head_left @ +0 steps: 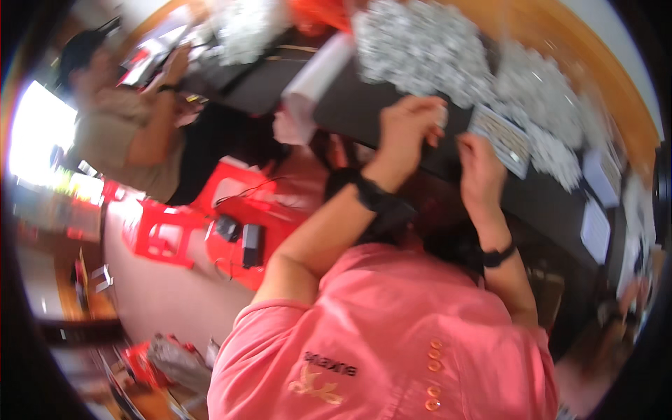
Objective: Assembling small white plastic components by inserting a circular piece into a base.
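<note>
My left hand (406,133) is raised over the near edge of the dark table, its fingers pinched on a small white piece (442,116) whose kind is too blurred to tell. Close by on the right, my right hand (481,168) has its fingers curled together; anything in them is hidden. Just past it lies a shallow pale tray (518,166) holding rows of small beige pieces. Beyond both hands, a large heap of small white-grey pieces (423,49) covers part of the table, some of it under clear plastic.
More white pieces in clear plastic (539,87) lie at the far right, near a white box (603,176) and a white card (595,231). A white roll (318,77) crosses the table. Left, another person (133,133) sits working; red stools (231,189) stand between us.
</note>
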Motion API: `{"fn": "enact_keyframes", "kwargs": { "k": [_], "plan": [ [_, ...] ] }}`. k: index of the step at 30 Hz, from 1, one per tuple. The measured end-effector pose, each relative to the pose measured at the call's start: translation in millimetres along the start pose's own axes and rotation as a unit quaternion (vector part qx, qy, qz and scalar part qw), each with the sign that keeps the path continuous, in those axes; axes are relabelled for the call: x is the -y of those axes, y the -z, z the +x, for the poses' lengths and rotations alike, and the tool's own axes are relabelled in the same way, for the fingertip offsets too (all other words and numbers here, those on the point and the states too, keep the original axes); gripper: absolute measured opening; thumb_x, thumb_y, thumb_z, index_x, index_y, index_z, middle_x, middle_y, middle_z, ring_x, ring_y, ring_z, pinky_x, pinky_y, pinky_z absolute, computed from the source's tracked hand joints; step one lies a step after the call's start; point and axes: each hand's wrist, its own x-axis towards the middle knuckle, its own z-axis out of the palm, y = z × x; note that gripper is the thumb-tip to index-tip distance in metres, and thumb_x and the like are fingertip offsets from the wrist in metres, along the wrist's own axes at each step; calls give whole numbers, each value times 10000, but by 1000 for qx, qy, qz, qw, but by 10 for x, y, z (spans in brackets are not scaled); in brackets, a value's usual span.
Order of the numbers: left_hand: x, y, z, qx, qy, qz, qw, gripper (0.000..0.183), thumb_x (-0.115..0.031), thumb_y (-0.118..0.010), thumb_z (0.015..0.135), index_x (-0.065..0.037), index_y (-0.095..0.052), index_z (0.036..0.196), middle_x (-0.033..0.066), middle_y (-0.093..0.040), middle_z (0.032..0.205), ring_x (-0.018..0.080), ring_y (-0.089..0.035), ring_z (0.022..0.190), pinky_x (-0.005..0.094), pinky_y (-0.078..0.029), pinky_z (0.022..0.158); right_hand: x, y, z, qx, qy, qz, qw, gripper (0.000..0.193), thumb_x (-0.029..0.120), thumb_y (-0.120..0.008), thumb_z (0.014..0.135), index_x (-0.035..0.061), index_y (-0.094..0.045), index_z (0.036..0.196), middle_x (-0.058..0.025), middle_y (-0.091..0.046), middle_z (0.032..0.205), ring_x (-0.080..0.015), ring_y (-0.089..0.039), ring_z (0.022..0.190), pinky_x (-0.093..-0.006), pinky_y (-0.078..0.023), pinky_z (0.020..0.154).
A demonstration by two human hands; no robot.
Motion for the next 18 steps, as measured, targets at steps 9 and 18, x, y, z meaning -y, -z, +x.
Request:
{"fn": "enact_keyframes", "kwargs": {
  "k": [9, 18],
  "plan": [
    [156, -34, 25, 199, 126, -239, 942, 311, -149, -546, 994, 63, -582, 1218, 123, -637, 1004, 201, -588, 789, 313, -440, 667, -81, 88, -9, -36, -68, 112, 991, 93, 49, -628, 923, 53, -605, 1014, -130, -669, 859, -315, -671, 746, -368, -505, 641],
    [202, -171, -122, 194, 151, -227, 942, 284, -127, -562, 995, 70, -593, 1197, 98, -646, 940, 184, -618, 763, 312, -467, 655, -87, 249, 128, -80, -4, 83, 993, 115, 13, -627, 908, 49, -594, 1012, -106, -645, 865, -305, -653, 726, -357, -503, 618]
  ]
}}
